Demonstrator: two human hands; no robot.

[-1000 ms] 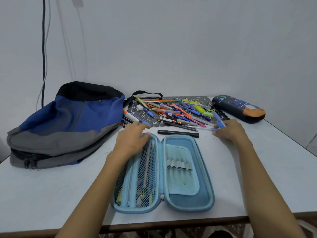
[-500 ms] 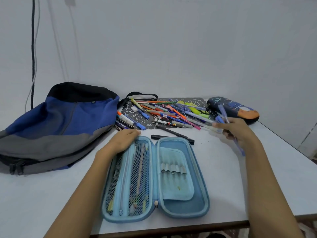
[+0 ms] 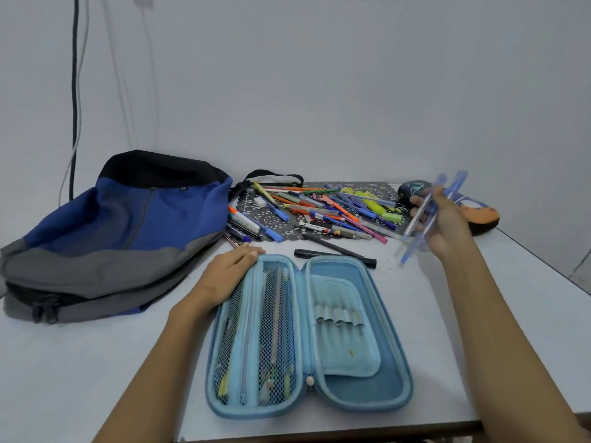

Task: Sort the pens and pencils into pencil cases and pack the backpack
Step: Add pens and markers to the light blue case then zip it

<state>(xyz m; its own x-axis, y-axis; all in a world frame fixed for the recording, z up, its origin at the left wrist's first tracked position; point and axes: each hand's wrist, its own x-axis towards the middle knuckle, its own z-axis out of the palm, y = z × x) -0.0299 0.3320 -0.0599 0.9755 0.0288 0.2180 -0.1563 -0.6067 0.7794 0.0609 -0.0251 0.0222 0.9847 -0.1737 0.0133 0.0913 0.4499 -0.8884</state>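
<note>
Above the white surface (image 3: 479,330), the raised right hand (image 3: 446,225) has its grip curled round translucent blue pens (image 3: 425,219); the left hand (image 3: 228,274) lies flat, fingers straight, on the open light-blue hard-shell pencil case (image 3: 361,394).

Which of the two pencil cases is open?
The light blue pencil case by the left hand, mesh pocket showing; the dark pencil case behind the right hand holding blue pens is closed.

the right hand (image 3: 447,225) holds blue pens (image 3: 425,219) at the right of the frame. the left hand (image 3: 224,276) rests flat on the open blue pencil case (image 3: 351,394) in the middle.
</note>
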